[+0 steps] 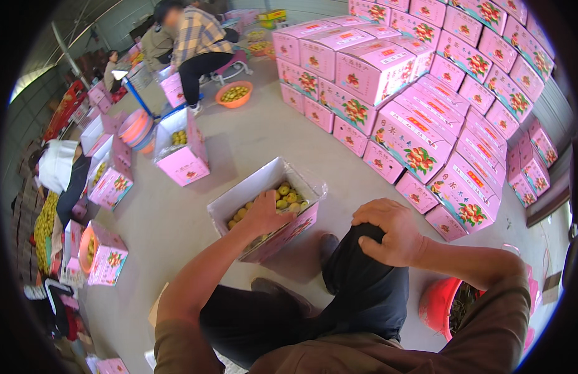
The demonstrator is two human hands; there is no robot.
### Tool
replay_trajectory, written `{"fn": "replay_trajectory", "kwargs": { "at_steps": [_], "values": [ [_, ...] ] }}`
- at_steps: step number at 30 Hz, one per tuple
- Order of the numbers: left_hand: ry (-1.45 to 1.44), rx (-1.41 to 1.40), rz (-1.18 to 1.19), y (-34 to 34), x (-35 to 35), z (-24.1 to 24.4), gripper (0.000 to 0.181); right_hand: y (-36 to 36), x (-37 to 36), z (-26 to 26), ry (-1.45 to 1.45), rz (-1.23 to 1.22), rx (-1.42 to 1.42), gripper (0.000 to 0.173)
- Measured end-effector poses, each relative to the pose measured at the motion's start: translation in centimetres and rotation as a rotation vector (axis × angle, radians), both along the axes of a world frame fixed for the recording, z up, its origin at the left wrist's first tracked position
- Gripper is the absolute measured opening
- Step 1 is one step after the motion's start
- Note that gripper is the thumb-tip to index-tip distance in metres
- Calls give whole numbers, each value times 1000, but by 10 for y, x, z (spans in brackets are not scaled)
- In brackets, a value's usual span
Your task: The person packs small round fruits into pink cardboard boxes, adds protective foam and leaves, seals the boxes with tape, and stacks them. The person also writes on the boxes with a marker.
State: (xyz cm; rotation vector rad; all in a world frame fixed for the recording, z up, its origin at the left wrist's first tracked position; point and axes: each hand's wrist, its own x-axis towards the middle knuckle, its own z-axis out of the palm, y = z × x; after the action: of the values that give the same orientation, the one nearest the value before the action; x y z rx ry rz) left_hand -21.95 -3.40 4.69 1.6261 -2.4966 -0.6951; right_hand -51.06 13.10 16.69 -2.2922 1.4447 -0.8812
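Note:
On the floor before me stands an uncovered pink cardboard box (289,233) with a clear plastic liner, holding yellow-green jujubes (285,195). My left hand (265,212) reaches into it over the near edge, its fingers at the fruit; whether it holds any is hidden. My right hand (389,231) rests over my knee in dark trousers (366,280), fingers bent round the kneecap, with no object seen in it.
Stacked pink boxes (415,140) rise at the right. A red bucket (438,304) with dark debris stands beside me. Further lined boxes (183,163), an orange basin (235,93) of fruit and stacked basins (137,128) lie ahead left. Several people work at the left and back.

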Motion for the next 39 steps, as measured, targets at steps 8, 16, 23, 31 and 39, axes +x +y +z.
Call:
{"fn": "replay_trajectory", "kwargs": {
  "at_steps": [8,16,23,31,39],
  "values": [
    [-306,151,-156,25,46,-91,38,39,3,2,-27,-95,-96,29],
    [-331,111,-334,34,52,-84,31,36,2,-31,-44,-108,-76,34],
    [-388,75,-418,50,71,-76,36,25,-2,-44,-394,-211,-83,32],
    [-340,14,-372,76,52,-35,22,127,-102,-153,-460,-753,91,39],
    [-210,222,-228,93,20,20,29,348,-276,-213,-130,-1656,2,32]
  ]
}}
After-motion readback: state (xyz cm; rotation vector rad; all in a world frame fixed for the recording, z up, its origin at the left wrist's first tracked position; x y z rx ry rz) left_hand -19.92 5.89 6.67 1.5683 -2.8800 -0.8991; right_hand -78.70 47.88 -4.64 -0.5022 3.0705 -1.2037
